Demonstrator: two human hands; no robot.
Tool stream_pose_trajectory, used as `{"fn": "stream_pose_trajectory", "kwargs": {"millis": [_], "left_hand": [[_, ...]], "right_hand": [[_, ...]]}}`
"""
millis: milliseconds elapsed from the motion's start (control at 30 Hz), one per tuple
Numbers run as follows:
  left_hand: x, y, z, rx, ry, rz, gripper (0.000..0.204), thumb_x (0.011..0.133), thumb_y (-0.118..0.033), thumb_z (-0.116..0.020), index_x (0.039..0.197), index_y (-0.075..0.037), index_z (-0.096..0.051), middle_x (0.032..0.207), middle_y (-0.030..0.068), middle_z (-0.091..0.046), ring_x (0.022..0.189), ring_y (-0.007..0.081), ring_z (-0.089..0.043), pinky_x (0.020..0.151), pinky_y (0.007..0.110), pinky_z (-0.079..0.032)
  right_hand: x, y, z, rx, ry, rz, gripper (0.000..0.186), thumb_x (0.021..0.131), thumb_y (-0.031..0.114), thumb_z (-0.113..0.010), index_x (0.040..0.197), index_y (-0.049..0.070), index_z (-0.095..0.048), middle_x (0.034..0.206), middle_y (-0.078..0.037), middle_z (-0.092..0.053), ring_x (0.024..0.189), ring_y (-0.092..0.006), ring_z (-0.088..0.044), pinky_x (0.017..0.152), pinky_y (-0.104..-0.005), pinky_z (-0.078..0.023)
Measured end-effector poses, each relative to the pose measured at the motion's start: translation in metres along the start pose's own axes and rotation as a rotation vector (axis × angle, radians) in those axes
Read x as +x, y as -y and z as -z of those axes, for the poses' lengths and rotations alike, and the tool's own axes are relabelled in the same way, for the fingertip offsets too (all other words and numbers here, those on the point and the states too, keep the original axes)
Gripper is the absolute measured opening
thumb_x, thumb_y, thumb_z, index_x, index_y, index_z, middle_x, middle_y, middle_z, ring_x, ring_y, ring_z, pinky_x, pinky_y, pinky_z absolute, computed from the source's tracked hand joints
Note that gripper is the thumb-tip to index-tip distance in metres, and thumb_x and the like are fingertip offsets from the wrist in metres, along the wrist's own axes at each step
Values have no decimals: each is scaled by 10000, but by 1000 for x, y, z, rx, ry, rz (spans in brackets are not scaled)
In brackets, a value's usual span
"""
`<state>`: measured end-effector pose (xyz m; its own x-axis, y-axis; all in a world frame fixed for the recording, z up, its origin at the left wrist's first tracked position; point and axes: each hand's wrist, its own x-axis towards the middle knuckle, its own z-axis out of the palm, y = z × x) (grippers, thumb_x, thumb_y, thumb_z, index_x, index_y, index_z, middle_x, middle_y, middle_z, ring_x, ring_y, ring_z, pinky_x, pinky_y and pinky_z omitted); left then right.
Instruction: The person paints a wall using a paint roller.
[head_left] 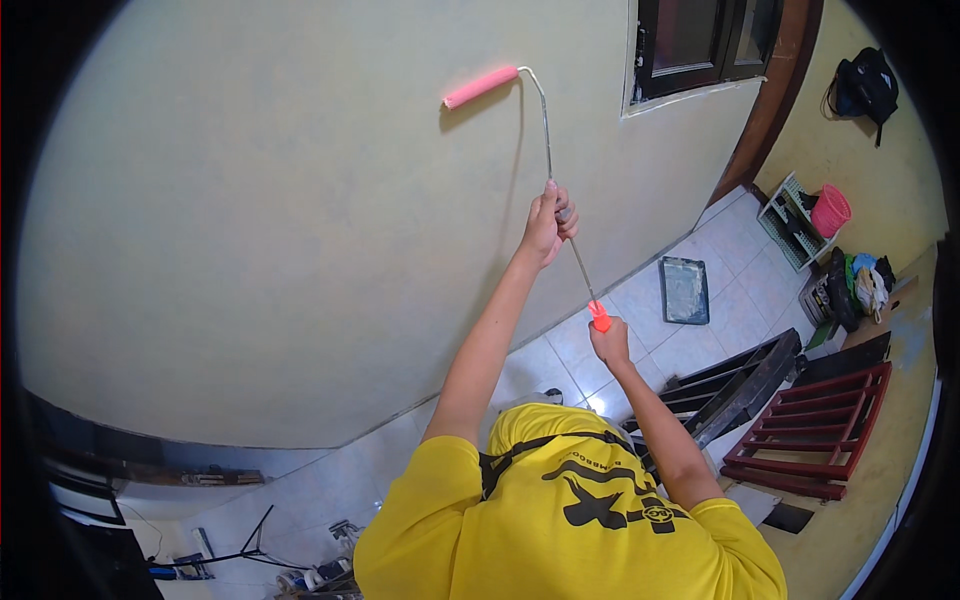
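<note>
A paint roller with a pink sleeve [480, 88] and a long thin metal rod [547, 130] is raised in front of me. Its sleeve rests against or very close to the pale wall [300, 200], tilted up to the right. My left hand [548, 225] is wrapped around the middle of the rod. Lower down and to the right, my right hand [610, 343] grips the orange handle [599, 316] at the rod's end. Both arms are stretched out toward the wall.
A dark-framed window [700, 50] is at the upper right. On the tiled floor lies a paint tray [685, 290]. Further right are a rack [795, 225] with a pink basket [831, 210], and dark red slatted wood [810, 425]. A black tripod [255, 545] stands lower left.
</note>
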<state>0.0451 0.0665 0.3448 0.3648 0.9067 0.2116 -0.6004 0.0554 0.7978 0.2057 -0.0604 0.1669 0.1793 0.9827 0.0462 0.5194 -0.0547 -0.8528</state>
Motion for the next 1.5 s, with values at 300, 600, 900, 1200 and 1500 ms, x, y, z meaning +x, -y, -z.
{"fn": "stream_pose_trajectory", "kwargs": {"millis": [300,600,900,1200,1500], "left_hand": [[0,1,0,3,-5,9,488,973,-527,-343,674,-146,-282,583,-50,-196,491,84,-187,462,256,-173],[-5,17,4,23,-35,14,491,972,-534,-334,681,-142,-293,578,-48,-199,483,83,-181,460,257,-178],[-22,49,16,-17,-77,77,490,966,-540,-350,688,-138,-308,576,-46,-195,477,86,-188,458,254,-192],[-52,98,39,-81,-138,187,483,970,-530,-349,688,-139,-311,570,-42,-197,469,83,-196,451,249,-194],[-76,140,53,-176,-207,261,508,964,-542,-355,663,-137,-299,548,-42,-200,451,84,-189,438,249,-191]], "right_hand": [[1,1,0,12,6,-13,243,742,149,-584,656,-78,-574,614,-264,-568,584,-384,-590,553,-438,-440],[-8,-8,2,-13,13,-22,249,742,157,-584,660,-78,-574,611,-265,-567,588,-391,-591,556,-440,-440],[-31,-37,-1,-19,55,-79,251,715,155,-609,645,-82,-567,619,-268,-577,605,-384,-616,563,-439,-446],[-71,-84,-17,-54,131,-219,263,705,183,-647,661,-71,-594,656,-258,-611,653,-385,-634,595,-436,-466],[-99,-117,-15,-191,262,-353,340,722,268,-642,779,-68,-646,785,-286,-635,812,-424,-633,718,-464,-502]]}}
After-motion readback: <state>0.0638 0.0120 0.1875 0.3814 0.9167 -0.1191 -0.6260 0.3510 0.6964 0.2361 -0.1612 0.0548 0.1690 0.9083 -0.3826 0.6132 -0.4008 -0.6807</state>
